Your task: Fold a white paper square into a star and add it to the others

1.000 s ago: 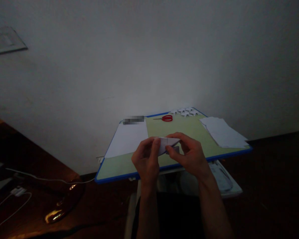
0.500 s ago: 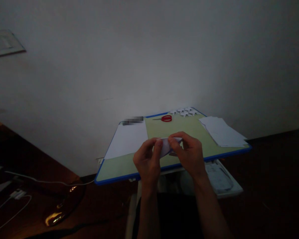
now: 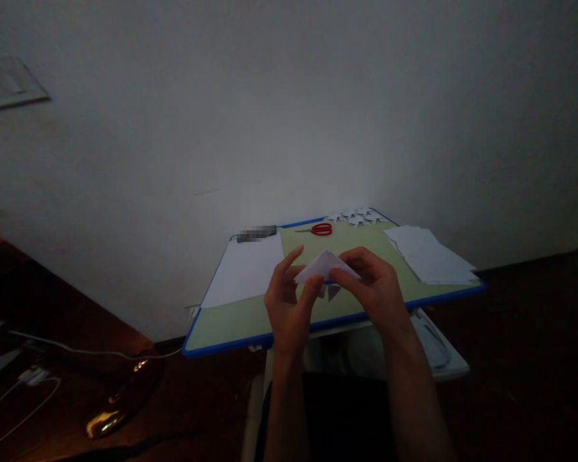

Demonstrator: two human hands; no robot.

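Note:
A folded piece of white paper (image 3: 325,262) is held between my two hands above the near part of the table. It shows a triangular shape with its peak pointing away from me, and small pointed flaps hang below. My left hand (image 3: 289,301) pinches its left side, thumb on the near face and the index finger lifted off. My right hand (image 3: 373,285) grips the right side, with the thumb near the middle and fingers curled behind. Beyond the hands lie red-handled scissors (image 3: 322,229) and several folded white paper figures (image 3: 359,217).
The light green table (image 3: 231,328) has a blue edge and stands by a grey wall. A white sheet (image 3: 245,269) lies at its left, under a dark pixelated object (image 3: 257,234). A stack of white paper (image 3: 431,255) rests at the right. White cables (image 3: 96,351) run at lower left.
The folded paper has turned, so its triangular face and peak now show. My left index finger has lifted away from it, and my right hand has shifted slightly to the right.

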